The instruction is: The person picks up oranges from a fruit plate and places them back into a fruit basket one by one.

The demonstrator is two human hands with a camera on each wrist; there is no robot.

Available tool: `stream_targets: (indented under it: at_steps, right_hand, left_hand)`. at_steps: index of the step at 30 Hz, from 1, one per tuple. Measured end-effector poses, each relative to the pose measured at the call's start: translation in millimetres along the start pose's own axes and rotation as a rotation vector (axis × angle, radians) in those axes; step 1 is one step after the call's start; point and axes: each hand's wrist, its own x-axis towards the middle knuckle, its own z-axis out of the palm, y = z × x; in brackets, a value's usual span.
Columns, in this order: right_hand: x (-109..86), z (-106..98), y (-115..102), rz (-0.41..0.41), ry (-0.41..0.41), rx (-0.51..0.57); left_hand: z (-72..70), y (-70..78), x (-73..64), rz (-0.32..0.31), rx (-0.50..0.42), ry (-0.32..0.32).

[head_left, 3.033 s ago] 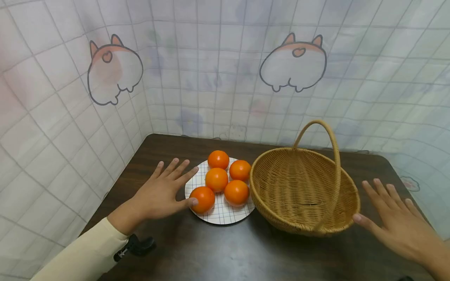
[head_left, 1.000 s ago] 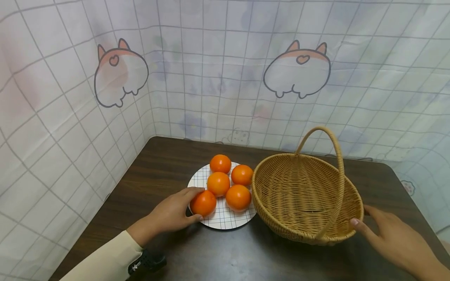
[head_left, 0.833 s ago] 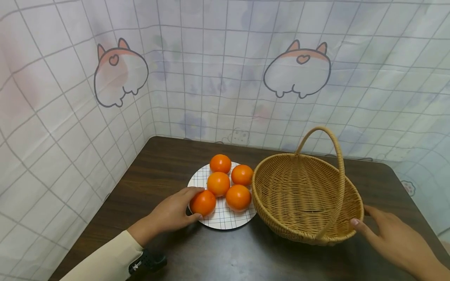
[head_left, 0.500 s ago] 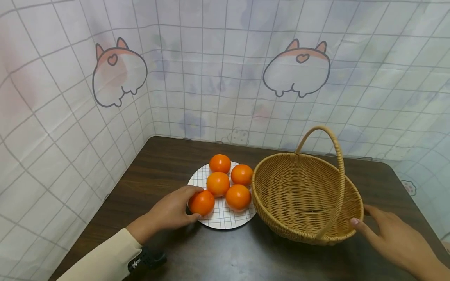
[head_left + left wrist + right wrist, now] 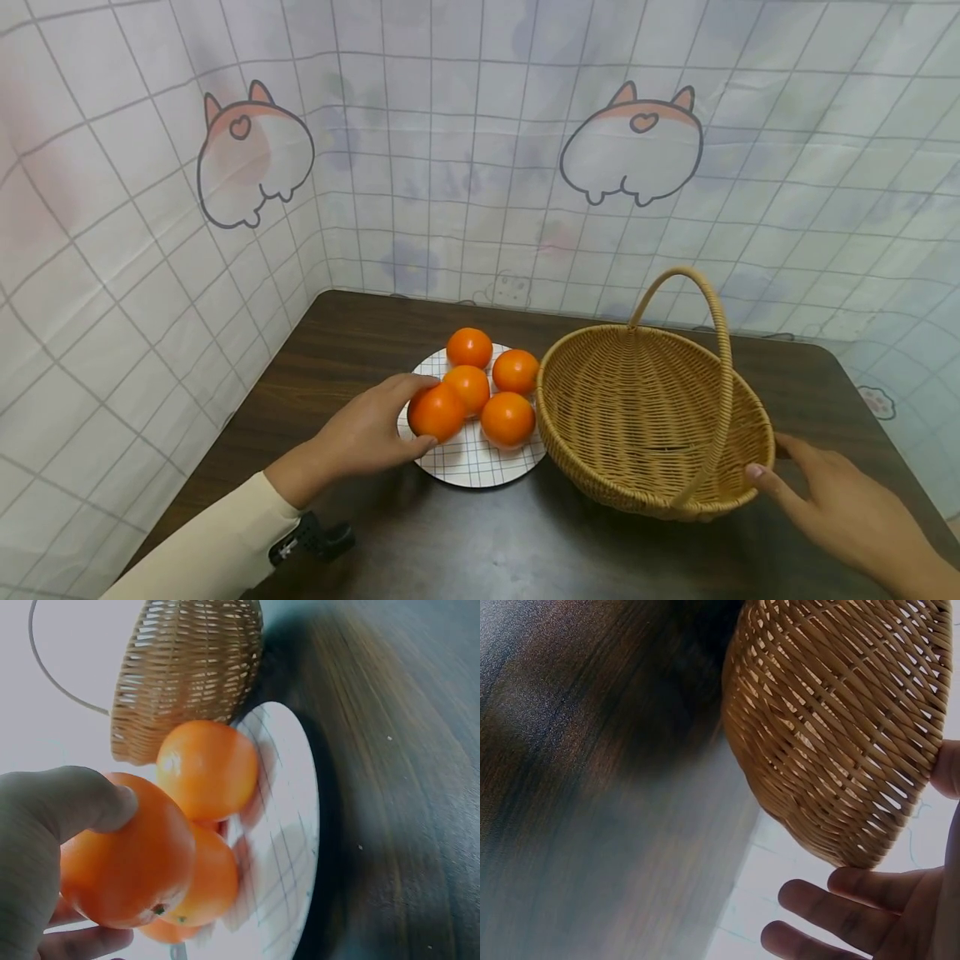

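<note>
My left hand (image 5: 367, 423) holds an orange (image 5: 439, 413) between thumb and fingers above the left part of a round white plate (image 5: 480, 475) with a grid pattern. In the left wrist view this orange (image 5: 131, 859) overlaps others behind it, and its small green stem end faces down. Several more oranges (image 5: 508, 420) lie on the plate. Right of them stands a wicker basket (image 5: 630, 408) with a tall arched handle, nothing inside. My right hand (image 5: 847, 500) touches its right end, thumb (image 5: 946, 769) at the rim and the other fingers (image 5: 847, 919) fairly straight.
Everything stands on a dark wood-grain table (image 5: 480, 550). A white gridded curtain (image 5: 465, 167) with cartoon animal prints hangs behind the table and along its sides. The basket's left rim comes right up to the plate's right edge in the head view.
Both hands came in from spread poses: the left took hold of the nearest-left orange, the right moved onto the basket's end. Since half a second ago, the held orange has risen slightly.
</note>
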Motion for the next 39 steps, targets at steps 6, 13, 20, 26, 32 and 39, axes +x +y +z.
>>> stream_targets:
  at_steps: [6, 13, 20, 26, 32, 39]
  right_hand:
    - [0.4, -0.6, -0.5, -0.010, 0.010, 0.002]
    - [2.0, -1.6, 0.6, 0.004, -0.011, -0.008]
    - [2.0, -1.6, 1.2, 0.007, -0.017, -0.008]
    - [1.4, -1.9, 0.8, 0.007, -0.010, -0.005]
    - [1.4, -1.6, -0.2, 0.018, -0.012, -0.005]
    - [1.1, -0.8, -0.4, 0.016, -0.005, -0.009]
  left_hand:
    - [-6.0, 11.3, 6.9, 0.035, -0.008, -0.010]
    - [-7.4, 22.6, 13.1, 0.080, -0.021, -0.016]
    - [-5.9, 33.6, 24.3, 0.180, -0.083, 0.000]
    - [-7.2, 45.1, 31.0, 0.182, -0.061, -0.003]
    - [-6.7, 50.7, 35.2, 0.215, -0.061, 0.022]
    - [-4.5, 56.6, 40.5, 0.240, -0.101, 0.032]
